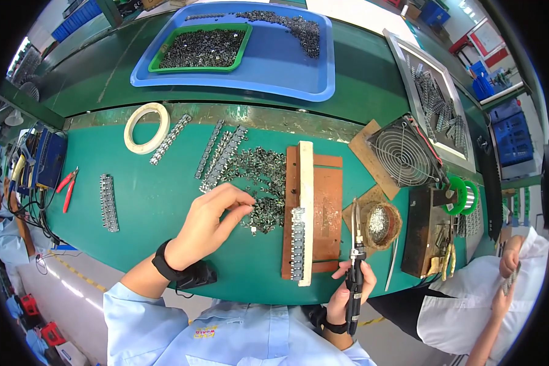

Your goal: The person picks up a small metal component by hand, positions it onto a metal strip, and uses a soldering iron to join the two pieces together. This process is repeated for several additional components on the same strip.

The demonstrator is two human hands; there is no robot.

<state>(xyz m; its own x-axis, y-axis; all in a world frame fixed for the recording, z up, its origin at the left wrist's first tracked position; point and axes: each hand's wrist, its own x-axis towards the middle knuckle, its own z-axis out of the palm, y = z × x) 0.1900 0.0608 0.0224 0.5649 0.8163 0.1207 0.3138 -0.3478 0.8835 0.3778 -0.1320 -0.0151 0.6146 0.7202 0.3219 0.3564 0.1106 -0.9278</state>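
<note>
My left hand (212, 219) is over the left edge of a pile of small dark metal parts (265, 174). Its thumb and forefinger are pinched together; whatever is between the tips is too small to name. My right hand (352, 290) grips a black-handled soldering iron (355, 268), its thin metal tip pointing away from me. Between the hands lies a brown wooden fixture (326, 210) with a pale wooden bar (305, 201) along it. A strip of small parts (297, 244) sits in a row against the bar's left side.
A round cup (381, 224) with shiny bits stands right of the iron, below a fan (402, 152). A green-rimmed solder reel (462, 195) is further right. Red-handled cutters (69, 188), tape roll (146, 128) and part strips (108, 202) lie left. A blue tray (268, 76) stands behind; a co-worker sits right.
</note>
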